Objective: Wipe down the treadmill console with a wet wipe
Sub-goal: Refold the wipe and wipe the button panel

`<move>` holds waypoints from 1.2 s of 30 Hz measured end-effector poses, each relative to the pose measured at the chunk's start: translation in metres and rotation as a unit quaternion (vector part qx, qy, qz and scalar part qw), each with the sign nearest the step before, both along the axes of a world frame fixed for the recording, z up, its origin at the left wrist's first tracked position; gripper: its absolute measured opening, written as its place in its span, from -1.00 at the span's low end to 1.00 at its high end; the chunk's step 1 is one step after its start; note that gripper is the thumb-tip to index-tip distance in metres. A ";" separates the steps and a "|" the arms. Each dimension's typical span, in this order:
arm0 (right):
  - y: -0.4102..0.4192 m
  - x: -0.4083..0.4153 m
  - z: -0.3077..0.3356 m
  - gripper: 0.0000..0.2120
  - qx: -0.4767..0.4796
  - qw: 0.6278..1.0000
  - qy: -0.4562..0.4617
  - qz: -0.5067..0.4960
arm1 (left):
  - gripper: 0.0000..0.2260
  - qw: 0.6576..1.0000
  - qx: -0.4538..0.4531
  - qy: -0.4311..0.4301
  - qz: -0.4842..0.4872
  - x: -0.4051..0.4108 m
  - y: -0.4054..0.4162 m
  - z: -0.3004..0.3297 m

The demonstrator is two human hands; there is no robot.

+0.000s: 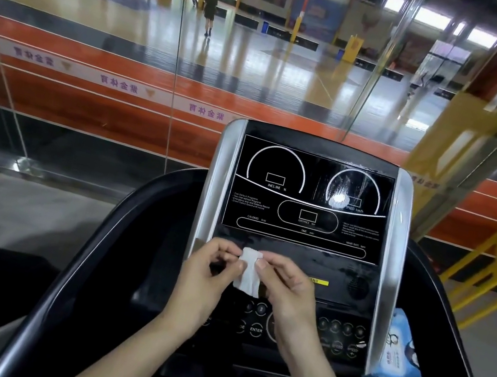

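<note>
Both hands (243,284) and forearms are bare, no sleeves.

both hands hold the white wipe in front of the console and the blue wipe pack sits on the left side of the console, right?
Not quite. The pack sits on the right side of the console, not the left, as the head view shows. The rest holds: the left hand and the right hand both hold the white wipe in front of the console.
</note>
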State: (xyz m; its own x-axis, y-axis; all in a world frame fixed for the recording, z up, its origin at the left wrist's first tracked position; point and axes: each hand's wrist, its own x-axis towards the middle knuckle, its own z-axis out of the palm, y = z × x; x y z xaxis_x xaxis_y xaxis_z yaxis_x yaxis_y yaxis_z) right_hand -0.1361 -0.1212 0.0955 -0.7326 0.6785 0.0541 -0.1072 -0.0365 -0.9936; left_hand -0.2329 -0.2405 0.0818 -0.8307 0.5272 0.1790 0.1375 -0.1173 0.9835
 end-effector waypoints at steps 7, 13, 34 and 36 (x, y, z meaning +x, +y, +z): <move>-0.002 0.002 -0.001 -0.94 0.010 1.000 -0.007 -0.019 | -0.91 0.999 0.012 -0.013 -0.044 0.011 -0.002 0.007; -0.002 0.005 -0.006 -0.87 0.037 0.999 -0.018 -0.003 | -0.93 1.000 0.008 0.007 -0.014 0.009 -0.002 0.003; 0.010 0.016 -0.007 -0.83 -0.020 0.999 0.001 -0.045 | -0.94 0.996 0.051 -0.079 0.011 0.001 -0.007 -0.001; 0.009 0.017 -0.003 -0.82 -0.031 0.999 0.010 -0.027 | -0.89 0.994 0.058 -0.090 0.003 0.000 -0.007 -0.002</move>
